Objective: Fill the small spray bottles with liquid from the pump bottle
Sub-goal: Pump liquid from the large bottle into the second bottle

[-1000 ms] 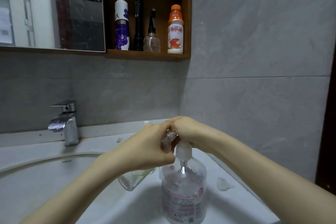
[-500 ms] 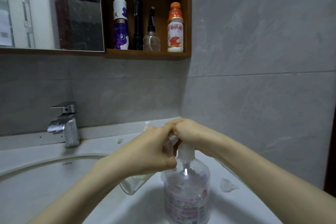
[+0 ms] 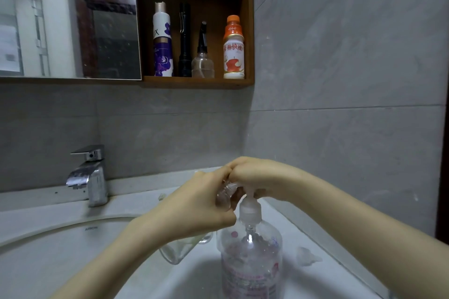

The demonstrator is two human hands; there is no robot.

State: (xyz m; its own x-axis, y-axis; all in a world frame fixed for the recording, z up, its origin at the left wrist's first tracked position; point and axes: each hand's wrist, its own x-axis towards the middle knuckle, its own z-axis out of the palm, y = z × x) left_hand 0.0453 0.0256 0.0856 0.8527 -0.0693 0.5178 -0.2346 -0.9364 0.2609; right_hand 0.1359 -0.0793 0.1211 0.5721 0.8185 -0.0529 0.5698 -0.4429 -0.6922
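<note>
The white counter [image 3: 340,281] is carrying the pump bottle [image 3: 251,264], which is standing upright at the right edge of the basin, directly below the person's hands. The right hand [image 3: 260,177] is sitting on top of it, fingers curled down over the pump head and hiding the nozzle. Only the white collar is showing beneath.

The left hand [image 3: 196,211] is wrapping round the small spray bottle [image 3: 179,250] and gripping its middle. That bottle is lying tilted. Its long axis is running from the base, which is poking out low and to the left under the palm, up and to the right to the neck [image 3: 226,194]. The neck is touching the right hand's fingers just beside the pump stem.

The next press is likely depending on that neck sitting under the nozzle, but the fingers are hiding whether the two are lining up. The right hand is the one placed to pump, while the left is steering the mouth.
</note>
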